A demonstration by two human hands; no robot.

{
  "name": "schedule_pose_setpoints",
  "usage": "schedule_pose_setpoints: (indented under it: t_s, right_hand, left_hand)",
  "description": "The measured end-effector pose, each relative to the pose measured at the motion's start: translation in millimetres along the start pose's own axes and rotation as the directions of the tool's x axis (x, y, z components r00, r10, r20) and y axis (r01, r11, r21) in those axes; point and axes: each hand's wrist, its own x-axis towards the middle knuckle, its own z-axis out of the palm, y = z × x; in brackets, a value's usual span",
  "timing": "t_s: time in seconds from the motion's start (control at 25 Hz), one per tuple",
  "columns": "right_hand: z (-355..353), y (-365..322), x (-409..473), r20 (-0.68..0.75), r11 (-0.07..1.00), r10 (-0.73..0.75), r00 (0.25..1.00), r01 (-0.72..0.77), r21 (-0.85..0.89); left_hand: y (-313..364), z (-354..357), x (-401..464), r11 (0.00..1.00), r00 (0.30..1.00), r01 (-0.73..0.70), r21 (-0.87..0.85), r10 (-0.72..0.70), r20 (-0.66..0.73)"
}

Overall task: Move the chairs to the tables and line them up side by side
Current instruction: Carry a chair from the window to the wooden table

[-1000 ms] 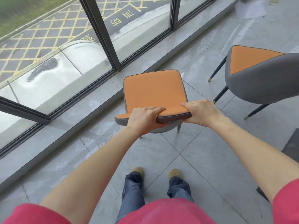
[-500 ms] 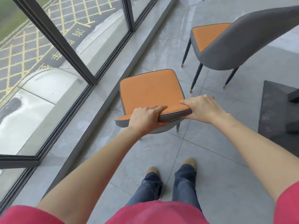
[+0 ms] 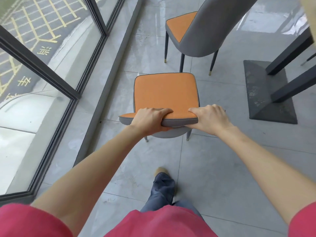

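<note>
Two hands hold the top edge of the backrest of the near chair: our left hand grips it with the thumb lying on the orange front and the fingers curled under the grey back, and our right hand grips the right corner in the same way. We see this chair from above, with its orange seat pointing away from us and two of its leg tips showing below the backrest, over the grey tiled floor. A second chair stands just beyond it, turned with its grey back toward the right. To the right of both chairs we see the dark table legs on a flat dark base plate. At our left runs a glass wall with dark window frames.
</note>
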Motion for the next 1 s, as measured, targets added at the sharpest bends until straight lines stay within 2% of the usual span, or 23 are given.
schedule_pose_setpoints:
  t_s: [0.24, 0.52, 0.68, 0.84, 1.0]
  right_hand:
    - [1.9, -22.8, -66.7, 0.000, 0.986, 0.169, 0.986, -0.169, -0.008]
    - [8.4, -52.3, -148.7, 0.025, 0.939, 0.342, 0.939, -0.343, 0.009]
    - [10.5, -54.4, -170.7, -0.035, 0.909, 0.416, 0.909, -0.415, 0.032]
    - [15.7, -48.0, -182.8, -0.086, 0.906, 0.421, 0.903, -0.415, 0.076]
    - [13.1, -42.5, -178.4, -0.107, 0.930, 0.357, 0.928, -0.343, 0.128]
  left_hand:
    - [29.8, 5.8, -24.7, 0.997, 0.994, -0.075, 0.029, 0.072, 0.080]
    - [72.7, 19.7, -70.1, 0.966, 0.967, -0.251, 0.058, 0.247, 0.069]
    - [84.5, 18.2, -71.7, 0.953, 0.953, -0.301, 0.040, 0.299, 0.038]
    - [85.6, 18.5, -61.5, 0.912, 0.912, -0.409, 0.033, 0.408, 0.038]
    - [75.5, 17.4, -50.9, 0.868, 0.867, -0.497, 0.016, 0.497, -0.032]
